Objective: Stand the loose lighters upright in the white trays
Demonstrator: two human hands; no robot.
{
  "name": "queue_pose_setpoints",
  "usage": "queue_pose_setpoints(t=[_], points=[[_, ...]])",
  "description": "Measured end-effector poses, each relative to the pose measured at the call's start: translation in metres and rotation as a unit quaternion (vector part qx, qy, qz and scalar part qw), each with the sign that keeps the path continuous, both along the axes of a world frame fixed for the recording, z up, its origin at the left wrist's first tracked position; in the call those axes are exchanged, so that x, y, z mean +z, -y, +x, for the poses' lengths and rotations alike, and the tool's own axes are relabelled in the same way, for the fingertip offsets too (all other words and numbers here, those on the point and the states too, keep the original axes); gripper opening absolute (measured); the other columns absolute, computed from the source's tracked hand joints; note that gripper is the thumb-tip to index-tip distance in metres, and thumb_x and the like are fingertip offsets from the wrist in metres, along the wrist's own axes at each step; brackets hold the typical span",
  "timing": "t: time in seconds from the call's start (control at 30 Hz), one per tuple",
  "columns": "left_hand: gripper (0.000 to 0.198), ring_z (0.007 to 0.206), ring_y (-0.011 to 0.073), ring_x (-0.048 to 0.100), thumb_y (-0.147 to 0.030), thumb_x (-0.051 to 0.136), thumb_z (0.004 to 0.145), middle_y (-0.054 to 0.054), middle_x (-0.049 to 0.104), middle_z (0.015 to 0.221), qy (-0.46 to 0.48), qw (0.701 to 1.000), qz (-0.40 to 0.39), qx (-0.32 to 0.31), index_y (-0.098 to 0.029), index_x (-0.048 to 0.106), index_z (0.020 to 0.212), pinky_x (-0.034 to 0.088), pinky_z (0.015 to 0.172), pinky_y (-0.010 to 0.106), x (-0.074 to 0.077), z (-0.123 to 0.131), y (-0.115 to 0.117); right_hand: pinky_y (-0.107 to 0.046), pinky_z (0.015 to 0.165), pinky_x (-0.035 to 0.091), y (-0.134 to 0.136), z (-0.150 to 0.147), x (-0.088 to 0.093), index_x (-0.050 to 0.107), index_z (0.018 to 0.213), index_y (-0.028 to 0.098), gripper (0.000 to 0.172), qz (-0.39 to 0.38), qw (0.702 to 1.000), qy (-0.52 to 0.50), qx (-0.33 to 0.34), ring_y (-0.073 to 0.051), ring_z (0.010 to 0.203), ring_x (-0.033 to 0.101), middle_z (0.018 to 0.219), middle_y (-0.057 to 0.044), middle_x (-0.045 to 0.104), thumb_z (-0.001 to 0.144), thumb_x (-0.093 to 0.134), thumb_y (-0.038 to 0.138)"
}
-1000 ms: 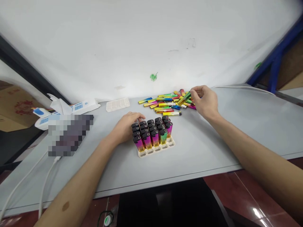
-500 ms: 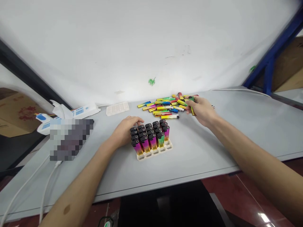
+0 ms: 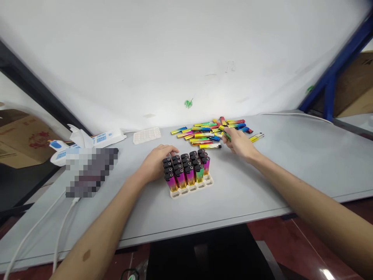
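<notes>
A cream tray (image 3: 192,189) near the table's middle holds several upright rainbow-coloured lighters (image 3: 186,166) with black caps; its front row of slots is bare. My left hand (image 3: 155,162) rests against the tray's left side with its fingers curled loosely on the table. Behind the tray lies a loose pile of rainbow lighters (image 3: 208,130). My right hand (image 3: 239,142) is at the pile's near right edge, its fingers pinched on a green lighter (image 3: 227,135).
A second, white tray (image 3: 147,135) lies behind at the left. White power strips (image 3: 96,139) and a blurred dark patch (image 3: 89,169) sit at the far left, with white cables (image 3: 62,229) running to the front edge. A white wall backs the grey table (image 3: 291,163).
My right hand has come down from above the pile's right end and moved left and nearer, towards the tray, keeping a green lighter in its fingers. The left hand has stayed by the tray.
</notes>
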State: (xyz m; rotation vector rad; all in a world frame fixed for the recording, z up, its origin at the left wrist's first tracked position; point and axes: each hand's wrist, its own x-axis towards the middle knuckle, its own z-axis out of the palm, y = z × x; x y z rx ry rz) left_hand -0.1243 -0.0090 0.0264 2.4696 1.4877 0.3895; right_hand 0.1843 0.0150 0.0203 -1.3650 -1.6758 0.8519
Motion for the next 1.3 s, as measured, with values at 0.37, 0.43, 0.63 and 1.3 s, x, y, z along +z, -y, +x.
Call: queue_pose_setpoints(t=[0.37,0.43,0.63,1.3], points=[[0.042,0.108,0.0211,0.061,-0.006,0.056,0.076,0.002,0.073,0.107,-0.004,1.0,0.002,-0.001,-0.02,0.064,0.115,0.048,0.092,0.031,-0.002,-0.001,-0.001,-0.027,0.044,0.011,0.006,-0.011,0.001,0.029,0.057,0.024,0.039,-0.11,0.982,-0.148,0.041,-0.011,0.048,0.011,0.052,0.005,0.021,0.093,0.032,0.038],[0.041,0.108,0.0215,0.061,-0.007,0.056,0.077,0.002,0.073,0.107,-0.005,1.0,0.001,-0.002,-0.02,0.063,0.115,0.048,0.092,0.032,-0.002,-0.002,-0.001,-0.027,0.044,0.01,0.006,-0.013,-0.001,0.031,0.057,0.023,0.039,-0.121,0.978,-0.163,0.038,-0.011,0.049,0.009,0.052,0.005,0.02,0.093,0.033,0.038],[0.04,0.106,0.0217,0.062,-0.009,0.055,0.078,0.002,0.073,0.105,-0.006,1.0,0.01,-0.003,-0.021,0.063,0.114,0.049,0.09,0.032,-0.003,-0.001,-0.001,-0.027,0.044,0.009,0.008,-0.016,-0.001,0.032,0.057,0.023,0.044,-0.124,0.972,-0.197,0.044,-0.01,0.049,0.007,0.052,0.007,0.017,0.094,0.036,0.047],[0.036,0.105,0.022,0.061,-0.01,0.055,0.077,0.003,0.071,0.104,-0.006,1.0,0.003,0.002,-0.021,0.064,0.11,0.048,0.09,0.033,0.002,0.001,0.002,-0.033,0.063,0.04,0.015,-0.004,0.019,0.055,0.075,0.022,0.035,-0.042,0.992,-0.06,0.1,-0.017,0.065,0.047,0.068,-0.002,0.053,0.095,0.053,0.051]])
